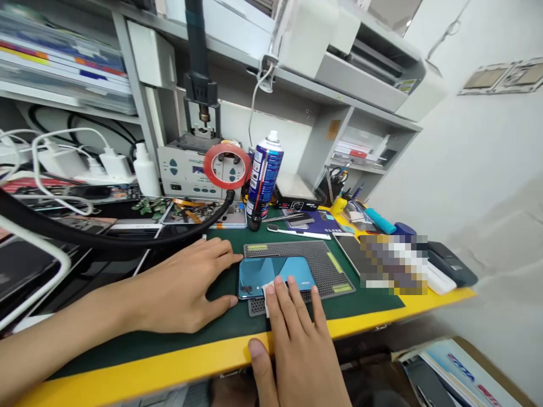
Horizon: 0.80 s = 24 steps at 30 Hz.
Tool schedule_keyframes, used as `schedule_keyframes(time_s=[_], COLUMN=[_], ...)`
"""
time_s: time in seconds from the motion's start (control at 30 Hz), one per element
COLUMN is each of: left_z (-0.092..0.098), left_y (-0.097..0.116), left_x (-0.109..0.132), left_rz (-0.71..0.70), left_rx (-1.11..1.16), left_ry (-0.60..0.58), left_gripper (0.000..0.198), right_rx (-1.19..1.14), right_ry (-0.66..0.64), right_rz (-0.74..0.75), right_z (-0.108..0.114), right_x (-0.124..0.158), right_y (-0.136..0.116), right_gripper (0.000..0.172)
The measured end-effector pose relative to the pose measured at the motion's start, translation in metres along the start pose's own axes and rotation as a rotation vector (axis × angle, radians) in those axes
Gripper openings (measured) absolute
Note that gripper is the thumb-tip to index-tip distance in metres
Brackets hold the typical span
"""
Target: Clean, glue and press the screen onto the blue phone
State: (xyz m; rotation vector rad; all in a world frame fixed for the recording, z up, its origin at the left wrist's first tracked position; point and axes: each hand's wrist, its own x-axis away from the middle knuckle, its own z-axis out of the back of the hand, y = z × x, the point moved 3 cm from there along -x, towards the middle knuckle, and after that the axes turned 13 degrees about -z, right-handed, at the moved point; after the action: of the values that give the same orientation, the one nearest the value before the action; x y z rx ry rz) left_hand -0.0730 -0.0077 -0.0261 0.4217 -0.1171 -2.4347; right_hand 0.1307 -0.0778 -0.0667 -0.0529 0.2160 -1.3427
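A shiny blue smartphone [275, 274] lies back up on a grey perforated mat [326, 271], its camera corner at the lower left. My left hand [190, 285] comes from the left; its thumb and index finger brace the phone's left end at the two corners. My right hand [299, 345] reaches up from the bottom, fingers stretched over the phone's lower edge and thumb held apart. Under its fingertips a small white wipe [266, 291] is pressed against the phone's back. Most of the wipe is hidden by the fingers.
A white-handled brush [299, 232], tweezers [283, 217] and a blue spray can [265, 175] stand or lie behind the mat. Red tape [208, 164] leans on a grey machine [169, 161]. A black hose [169, 242] crosses at left. The desk has a yellow front edge [169, 370].
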Motion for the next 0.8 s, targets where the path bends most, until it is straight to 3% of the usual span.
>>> schedule_keyframes(time_s=[0.17,0.47,0.8], left_z=[0.003,0.005,0.002], left_y=[0.002,0.005,0.000], left_x=[-0.002,-0.002,-0.001], left_rz=[-0.018,0.021,-0.011], left_rx=[0.036,0.045,0.038], left_ry=[-0.042,-0.126,-0.078], left_gripper=[0.052,0.055,0.038], right_rx=[-0.053,-0.054,-0.041], right_ry=[-0.128,-0.206,-0.096], right_rz=[0.053,0.096,0.136], right_z=[-0.003,0.001,0.007], right_x=[-0.005,-0.014,-0.024], right_y=[-0.021,-0.031,-0.043], right_gripper=[0.066,0.069,0.067])
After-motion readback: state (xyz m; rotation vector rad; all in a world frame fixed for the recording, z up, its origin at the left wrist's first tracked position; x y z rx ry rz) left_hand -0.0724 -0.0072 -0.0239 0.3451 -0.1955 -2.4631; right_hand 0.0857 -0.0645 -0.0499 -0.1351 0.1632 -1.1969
